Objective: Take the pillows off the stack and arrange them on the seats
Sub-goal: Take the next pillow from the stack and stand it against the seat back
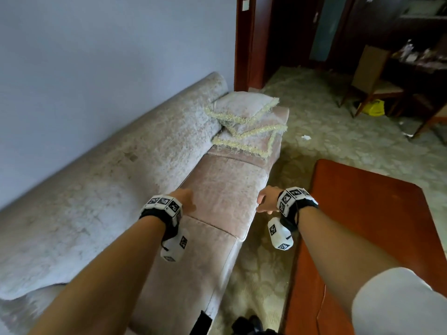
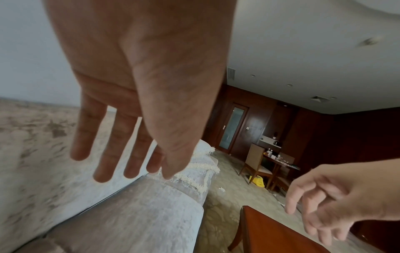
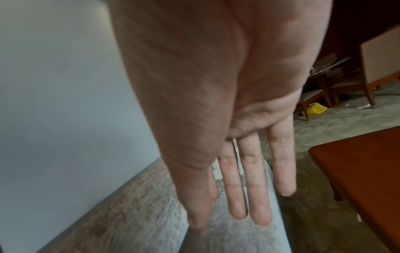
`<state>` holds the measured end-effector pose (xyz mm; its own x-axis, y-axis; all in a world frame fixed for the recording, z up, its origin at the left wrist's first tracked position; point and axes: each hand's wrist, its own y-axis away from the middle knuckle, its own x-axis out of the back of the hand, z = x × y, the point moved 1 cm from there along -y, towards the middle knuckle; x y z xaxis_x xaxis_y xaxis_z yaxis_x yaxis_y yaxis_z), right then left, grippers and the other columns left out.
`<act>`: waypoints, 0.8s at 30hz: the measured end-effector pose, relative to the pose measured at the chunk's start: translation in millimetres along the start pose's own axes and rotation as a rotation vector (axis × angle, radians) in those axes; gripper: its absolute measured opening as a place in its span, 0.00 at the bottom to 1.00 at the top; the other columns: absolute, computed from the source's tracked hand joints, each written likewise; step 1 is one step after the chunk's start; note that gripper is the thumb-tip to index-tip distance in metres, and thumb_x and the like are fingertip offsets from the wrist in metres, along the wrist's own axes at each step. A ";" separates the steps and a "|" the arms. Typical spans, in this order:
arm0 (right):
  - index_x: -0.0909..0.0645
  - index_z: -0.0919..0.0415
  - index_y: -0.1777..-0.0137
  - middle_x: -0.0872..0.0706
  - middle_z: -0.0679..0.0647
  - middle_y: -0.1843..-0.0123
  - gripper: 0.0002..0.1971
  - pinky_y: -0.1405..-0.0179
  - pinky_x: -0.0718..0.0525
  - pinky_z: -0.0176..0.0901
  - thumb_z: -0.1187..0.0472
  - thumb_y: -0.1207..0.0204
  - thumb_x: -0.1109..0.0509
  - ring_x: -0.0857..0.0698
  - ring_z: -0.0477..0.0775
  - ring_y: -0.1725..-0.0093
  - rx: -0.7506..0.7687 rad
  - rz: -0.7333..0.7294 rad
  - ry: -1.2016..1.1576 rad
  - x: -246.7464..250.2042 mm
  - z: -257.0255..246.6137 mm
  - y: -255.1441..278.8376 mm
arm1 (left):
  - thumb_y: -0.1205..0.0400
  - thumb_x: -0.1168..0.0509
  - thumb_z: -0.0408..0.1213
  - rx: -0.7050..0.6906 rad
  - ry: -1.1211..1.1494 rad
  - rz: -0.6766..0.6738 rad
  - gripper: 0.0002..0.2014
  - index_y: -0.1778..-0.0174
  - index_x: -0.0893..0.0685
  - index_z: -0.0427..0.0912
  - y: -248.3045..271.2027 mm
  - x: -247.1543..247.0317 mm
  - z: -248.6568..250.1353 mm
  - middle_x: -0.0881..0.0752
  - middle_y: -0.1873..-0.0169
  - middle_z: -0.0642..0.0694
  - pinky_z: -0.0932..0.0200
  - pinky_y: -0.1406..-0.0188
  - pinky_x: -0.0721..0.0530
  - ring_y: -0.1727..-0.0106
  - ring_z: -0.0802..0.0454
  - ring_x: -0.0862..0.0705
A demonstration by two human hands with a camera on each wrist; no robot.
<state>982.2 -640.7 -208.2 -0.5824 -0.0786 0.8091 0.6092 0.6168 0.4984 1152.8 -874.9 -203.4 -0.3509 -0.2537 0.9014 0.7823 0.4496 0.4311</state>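
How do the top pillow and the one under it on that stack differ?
The top pillow looks plump and lies nearest the far end of the sofa; the lower pillow lies flatter and reaches out nearer the hands. The top pillow shows its whole face, while the lower pillow is partly covered by it. Both share pale patterned fabric with a cream fringe, and neither hand touches them.

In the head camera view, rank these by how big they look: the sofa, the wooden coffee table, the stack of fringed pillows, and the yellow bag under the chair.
Largest to smallest as they appear:
1. Sofa
2. Wooden coffee table; it sits nearer the camera and runs out of frame, so its look is inflated
3. Stack of fringed pillows
4. Yellow bag; farthest away, so it looks smallest
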 end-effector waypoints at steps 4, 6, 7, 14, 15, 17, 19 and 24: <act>0.18 0.61 0.39 0.11 0.58 0.47 0.15 0.50 0.13 0.46 0.54 0.22 0.28 0.10 0.56 0.48 0.031 0.023 -0.105 40.9 29.4 -31.1 | 0.19 0.36 0.41 0.002 -0.004 0.019 0.13 0.44 0.17 0.37 -53.7 34.0 34.2 0.15 0.45 0.39 0.50 0.50 0.16 0.49 0.40 0.15; 0.18 0.62 0.41 0.09 0.59 0.49 0.13 0.60 0.13 0.42 0.56 0.21 0.28 0.09 0.56 0.51 0.026 -0.009 -0.157 57.8 54.5 -47.5 | 0.19 0.37 0.40 -0.024 -0.019 -0.004 0.09 0.52 0.17 0.37 -76.6 44.7 57.3 0.14 0.49 0.39 0.51 0.53 0.18 0.55 0.42 0.17; 0.18 0.61 0.41 0.09 0.59 0.50 0.12 0.65 0.14 0.40 0.57 0.21 0.29 0.08 0.56 0.52 0.016 -0.028 -0.177 65.9 68.1 -54.8 | 0.19 0.37 0.39 -0.035 -0.024 -0.021 0.09 0.53 0.17 0.37 -86.1 49.4 69.2 0.14 0.51 0.38 0.52 0.55 0.18 0.56 0.42 0.17; 0.17 0.62 0.41 0.09 0.60 0.49 0.09 0.74 0.18 0.33 0.63 0.19 0.33 0.09 0.55 0.55 -0.044 -0.041 -0.248 113.8 142.7 -91.7 | 0.22 0.37 0.41 -0.143 -0.006 -0.026 0.08 0.56 0.16 0.42 -160.5 84.0 133.0 0.13 0.51 0.43 0.49 0.48 0.14 0.51 0.43 0.14; 0.16 0.62 0.41 0.09 0.59 0.50 0.09 0.74 0.18 0.34 0.62 0.19 0.33 0.09 0.55 0.54 -0.051 -0.036 -0.260 117.7 150.2 -98.4 | 0.22 0.37 0.41 -0.151 -0.016 -0.038 0.09 0.53 0.15 0.41 -170.3 87.9 139.6 0.13 0.49 0.42 0.49 0.46 0.15 0.49 0.42 0.14; 0.16 0.61 0.41 0.09 0.57 0.52 0.10 0.71 0.18 0.35 0.62 0.20 0.32 0.09 0.54 0.54 -0.056 -0.026 -0.283 125.3 162.4 -113.5 | 0.22 0.36 0.40 -0.172 -0.019 -0.040 0.09 0.51 0.15 0.40 -190.5 94.9 151.3 0.12 0.48 0.42 0.49 0.45 0.15 0.47 0.42 0.14; 0.16 0.61 0.40 0.10 0.55 0.55 0.11 0.69 0.17 0.36 0.62 0.21 0.30 0.09 0.52 0.56 -0.066 -0.017 -0.302 132.9 172.0 -127.5 | 0.21 0.36 0.39 -0.187 -0.039 -0.039 0.09 0.52 0.14 0.39 -216.9 98.5 160.1 0.12 0.48 0.41 0.49 0.44 0.15 0.47 0.42 0.13; 0.18 0.63 0.39 0.09 0.58 0.52 0.13 0.65 0.13 0.40 0.61 0.21 0.29 0.09 0.53 0.54 -0.108 0.012 -0.335 154.6 201.7 -166.8 | 0.23 0.35 0.38 -0.274 -0.082 -0.074 0.06 0.59 0.16 0.39 -284.9 107.4 191.1 0.12 0.50 0.39 0.51 0.47 0.15 0.49 0.42 0.13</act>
<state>681.9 -597.8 -229.0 -0.7082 0.2006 0.6769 0.6602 0.5281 0.5342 793.9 -866.5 -221.6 -0.4441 -0.2022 0.8729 0.8589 0.1815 0.4790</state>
